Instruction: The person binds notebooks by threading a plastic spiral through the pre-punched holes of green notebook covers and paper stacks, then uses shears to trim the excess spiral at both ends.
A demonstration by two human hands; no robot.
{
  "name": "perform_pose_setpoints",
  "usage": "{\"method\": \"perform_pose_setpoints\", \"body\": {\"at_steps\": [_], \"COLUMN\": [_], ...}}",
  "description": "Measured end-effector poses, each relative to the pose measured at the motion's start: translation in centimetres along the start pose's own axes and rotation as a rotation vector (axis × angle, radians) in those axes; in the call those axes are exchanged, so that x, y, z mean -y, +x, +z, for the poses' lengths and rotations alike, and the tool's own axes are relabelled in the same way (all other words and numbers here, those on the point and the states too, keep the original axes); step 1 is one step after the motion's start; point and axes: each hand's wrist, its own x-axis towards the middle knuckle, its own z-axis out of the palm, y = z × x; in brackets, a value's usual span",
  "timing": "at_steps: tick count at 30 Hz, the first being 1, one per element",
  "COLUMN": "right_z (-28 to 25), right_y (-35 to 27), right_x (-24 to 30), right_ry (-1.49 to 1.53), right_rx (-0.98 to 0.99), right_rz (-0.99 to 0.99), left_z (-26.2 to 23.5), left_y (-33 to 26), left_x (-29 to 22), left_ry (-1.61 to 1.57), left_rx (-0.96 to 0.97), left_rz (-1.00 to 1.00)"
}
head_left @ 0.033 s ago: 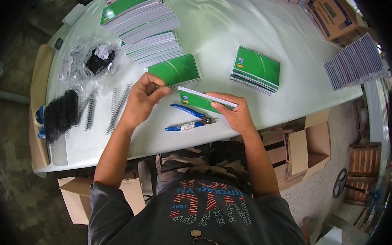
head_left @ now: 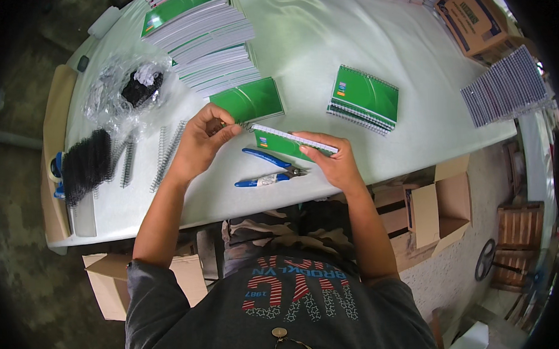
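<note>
My right hand point(head_left: 332, 158) grips a small green-covered notebook point(head_left: 277, 143) by its right end, thumb on the cover. The notebook is tilted, its punched white edge facing up. At its left corner, the thumb and fingers of my left hand point(head_left: 202, 143) pinch the end of a thin wire spiral point(head_left: 245, 125). How far the spiral runs into the holes is too small to tell. Just below the notebook lie blue-handled wire cutters point(head_left: 261, 155), jaws toward the right. Beyond my left hand sits a green notebook block point(head_left: 249, 100).
Tall stacks of notebook blocks point(head_left: 215, 68) stand behind. Spiral-bound green notebooks point(head_left: 365, 99) are piled to the right. Loose spirals point(head_left: 165, 156), a black spiral bundle point(head_left: 87, 167) and a clear plastic bag point(head_left: 109, 101) lie left. A cardboard box point(head_left: 472, 19) and another notebook stack point(head_left: 505, 88) occupy the far right.
</note>
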Motion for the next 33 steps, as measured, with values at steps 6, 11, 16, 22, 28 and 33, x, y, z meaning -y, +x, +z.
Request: {"method": "perform_pose_setpoints", "body": {"at_steps": [6, 11, 16, 22, 28, 33], "right_z": [0.3, 0.2, 0.2, 0.1, 0.4, 0.8], "right_y": [0.0, -0.1, -0.1, -0.2, -0.1, 0.2], "right_x": [0.1, 0.0, 0.2, 0.2, 0.3, 0.4], "right_ry": [0.044, 0.055, 0.042, 0.035, 0.019, -0.014], "right_rx": [-0.027, 0.006, -0.046, -0.049, -0.015, -0.062], "right_rz": [-0.013, 0.017, 0.015, -0.001, 0.020, -0.049], "left_z": [-1.7, -0.3, -1.5, -1.0, -1.1, -1.4], "left_y": [0.9, 0.9, 0.8, 0.9, 1.6, 1.6], "left_x": [-1.0, -1.7, -0.9, -1.7, -2.3, -2.2], "left_ry": [0.001, 0.021, 0.162, 0.177, -0.019, 0.454], "left_rx": [0.359, 0.158, 0.313, 0.372, 0.297, 0.319], "left_rz": [-0.373, -0.179, -0.132, -0.290, -0.427, 0.193]}}
